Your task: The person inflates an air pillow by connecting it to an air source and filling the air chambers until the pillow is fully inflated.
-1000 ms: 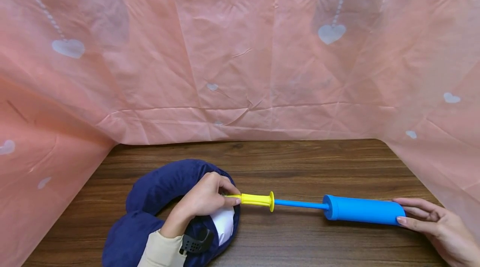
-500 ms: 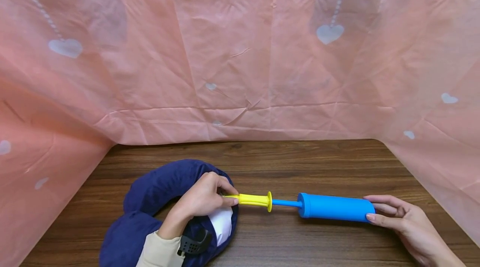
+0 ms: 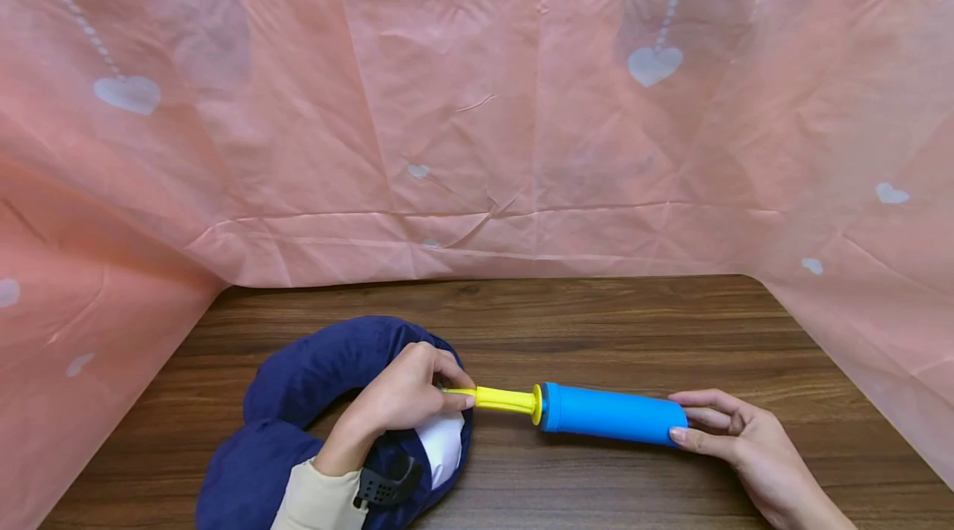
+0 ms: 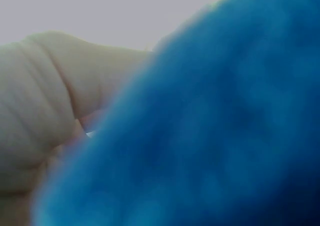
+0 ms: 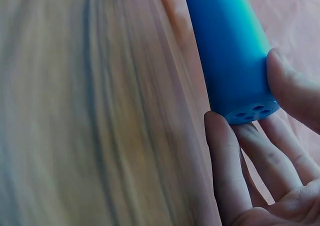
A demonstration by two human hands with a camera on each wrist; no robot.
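Note:
A hand pump lies level across the front of the scene, its blue barrel [image 3: 614, 414] on the right and its yellow nozzle end [image 3: 507, 400] on the left. My right hand [image 3: 734, 443] grips the barrel's far end between thumb and fingers; the right wrist view shows that holed end cap [image 5: 255, 111]. With thumb and fingers my left hand [image 3: 413, 389] pinches the yellow tip at a navy neck pillow [image 3: 320, 364]. A white patch [image 3: 441, 447] shows on the pillow beneath that hand. Where tip and pillow meet is hidden by the fingers. Blurred blue fabric [image 4: 200, 126] fills most of the left wrist view.
The pillow rests on a dark wood-grain table [image 3: 596, 323]. A pink cloth [image 3: 477, 141] with pale hearts hangs behind the table and along both sides. A black strap [image 3: 389, 480] circles the left wrist over a beige sleeve [image 3: 320, 497].
My right hand has moved left with the blue barrel, sliding it along the thin blue rod until it meets the yellow flange. My left hand and the pillow have stayed nearly still.

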